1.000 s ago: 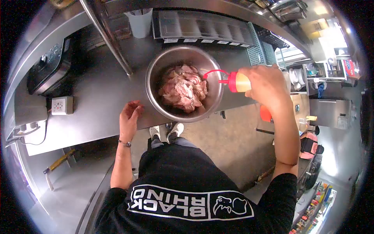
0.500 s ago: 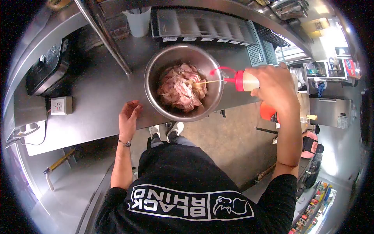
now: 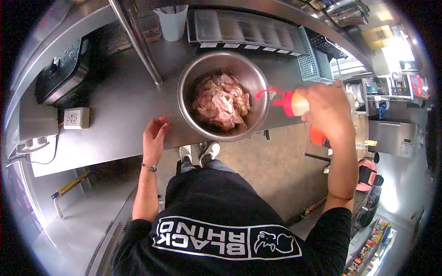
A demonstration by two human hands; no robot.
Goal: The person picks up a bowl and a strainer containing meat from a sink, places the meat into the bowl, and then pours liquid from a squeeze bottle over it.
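My right hand (image 3: 328, 106) is wrapped around a squeeze bottle (image 3: 300, 105) of pale liquid with a red cap. The bottle lies tilted on its side, its nozzle pointing left just beyond the right rim of a steel mixing bowl (image 3: 185, 110). Pieces of raw, pinkish meat (image 3: 222, 102) are heaped in the bowl. My left hand (image 3: 155, 134) rests by the counter's front edge, left of the bowl and apart from it. Its fingers are loosely curled, thumb apart, with nothing in them.
The steel counter (image 3: 110, 133) carries a lidded container rack (image 3: 248, 28), a white jug (image 3: 172, 24) and a teal basket (image 3: 315, 60) along the back. A metal post (image 3: 140, 50) rises left of the bowl. A black appliance (image 3: 64, 76) and a socket box (image 3: 76, 118) are at the left.
The thin stream that ran from the nozzle onto the meat has stopped. My right hand has drawn the bottle slightly towards me. The view has shifted a little; my left hand stays put.
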